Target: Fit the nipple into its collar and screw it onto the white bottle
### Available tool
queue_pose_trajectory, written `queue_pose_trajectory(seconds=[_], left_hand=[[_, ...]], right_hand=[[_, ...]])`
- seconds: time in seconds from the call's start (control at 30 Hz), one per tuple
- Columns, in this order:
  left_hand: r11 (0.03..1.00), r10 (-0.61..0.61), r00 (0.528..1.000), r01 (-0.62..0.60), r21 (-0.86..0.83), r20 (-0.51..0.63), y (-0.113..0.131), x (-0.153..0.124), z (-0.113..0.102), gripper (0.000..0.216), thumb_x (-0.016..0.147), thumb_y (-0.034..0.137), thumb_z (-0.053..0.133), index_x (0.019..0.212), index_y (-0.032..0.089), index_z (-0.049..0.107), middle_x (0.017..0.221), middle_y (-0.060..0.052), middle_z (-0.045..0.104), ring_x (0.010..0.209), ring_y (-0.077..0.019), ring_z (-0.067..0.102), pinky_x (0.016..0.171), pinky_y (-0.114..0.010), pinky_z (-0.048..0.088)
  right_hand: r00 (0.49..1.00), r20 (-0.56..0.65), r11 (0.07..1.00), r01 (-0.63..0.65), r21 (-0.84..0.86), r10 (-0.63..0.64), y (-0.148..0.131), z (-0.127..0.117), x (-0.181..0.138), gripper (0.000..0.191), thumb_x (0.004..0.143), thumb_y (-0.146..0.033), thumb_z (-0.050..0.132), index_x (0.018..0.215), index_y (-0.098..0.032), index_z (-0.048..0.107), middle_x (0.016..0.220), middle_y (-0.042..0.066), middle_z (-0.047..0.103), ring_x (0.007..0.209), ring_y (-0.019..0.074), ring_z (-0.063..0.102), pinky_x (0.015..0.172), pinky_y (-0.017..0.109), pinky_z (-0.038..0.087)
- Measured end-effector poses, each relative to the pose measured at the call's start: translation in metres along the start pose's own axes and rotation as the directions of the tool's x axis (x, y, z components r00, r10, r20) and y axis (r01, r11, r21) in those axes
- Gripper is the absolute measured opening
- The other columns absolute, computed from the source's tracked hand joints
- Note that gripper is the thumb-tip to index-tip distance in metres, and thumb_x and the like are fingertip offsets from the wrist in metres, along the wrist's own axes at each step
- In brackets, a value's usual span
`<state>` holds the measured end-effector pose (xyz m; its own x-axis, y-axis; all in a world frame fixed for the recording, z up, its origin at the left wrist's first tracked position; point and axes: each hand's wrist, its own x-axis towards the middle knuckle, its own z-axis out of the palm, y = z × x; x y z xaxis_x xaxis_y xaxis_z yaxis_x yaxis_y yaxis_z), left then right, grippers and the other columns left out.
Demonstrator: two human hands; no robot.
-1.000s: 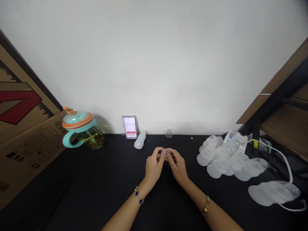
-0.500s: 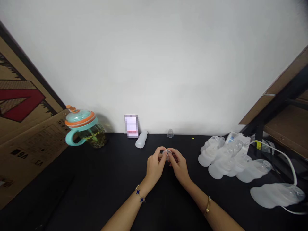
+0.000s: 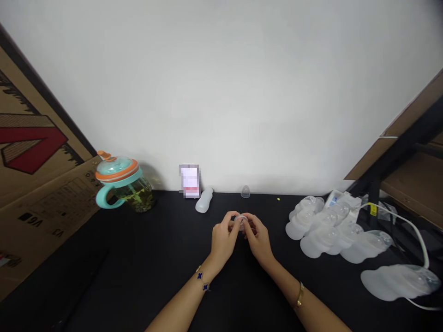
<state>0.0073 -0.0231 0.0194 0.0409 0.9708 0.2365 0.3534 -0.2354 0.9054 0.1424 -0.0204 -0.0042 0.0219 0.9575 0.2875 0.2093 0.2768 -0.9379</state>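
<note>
Now, hands (image 3: pixel 224 236) pinched round small clear piece (image 3: pixel 241 223); lidded jug (image 3: pixel 130 180) holds green leaves (image 3: pixel 141 202).

Place is looking like a work corner in a storeroom or small workshop; can't tell which. Black table (image 3: pixel 166 258) is running up to a white wall (image 3: pixel 221 92). Big printed carton (image 3: pixel 51 203) is standing at left; dark rack (image 3: pixel 415 138) is framing cardboard (image 3: pixel 411 184) at right. Several matching bottles (image 3: pixel 318 240) are lying clustered, batch-like. Lidded cup (image 3: pixel 119 175) and a pixelated screen (image 3: pixel 190 180) are sitting toward the back, giving a desk feel.
</note>
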Motion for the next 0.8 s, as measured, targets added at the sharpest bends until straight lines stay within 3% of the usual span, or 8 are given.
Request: queue_pose_trajectory(seconds=[0.33, 0.8], left_hand=[[1.0, -0.006, 1.0, 0.006, -0.01, -0.015, 0.003, -0.0016, 0.0009, 0.024, 0.098, 0.043, 0.048, 0.108, 0.025, 0.06, 0.076, 0.002, 0.074, 0.066, -0.0166, 0.07, 0.062, -0.024, 0.047], [0.999, -0.013, 1.0, 0.014, 0.037, -0.02, -0.0034, 0.0013, 0.004, 0.021, 0.093, 0.038, 0.055, 0.108, 0.026, 0.063, 0.072, 0.002, 0.071, 0.061, -0.0158, 0.064, 0.059, -0.023, 0.041]], right_hand=[[0.999, 0.012, 0.999, 0.039, -0.018, -0.039, 0.0018, -0.0005, -0.0014, 0.032, 0.098, -0.042, 0.051, 0.12, -0.023, 0.065, 0.106, 0.008, 0.069, 0.082, 0.0203, 0.067, 0.063, 0.029, 0.055], [1.0, -0.022, 1.0, 0.019, -0.018, -0.019, 0.0092, 0.0002, 0.0, 0.032, 0.095, -0.043, 0.055, 0.118, -0.025, 0.068, 0.106, 0.008, 0.071, 0.078, 0.0207, 0.067, 0.061, 0.03, 0.053]])
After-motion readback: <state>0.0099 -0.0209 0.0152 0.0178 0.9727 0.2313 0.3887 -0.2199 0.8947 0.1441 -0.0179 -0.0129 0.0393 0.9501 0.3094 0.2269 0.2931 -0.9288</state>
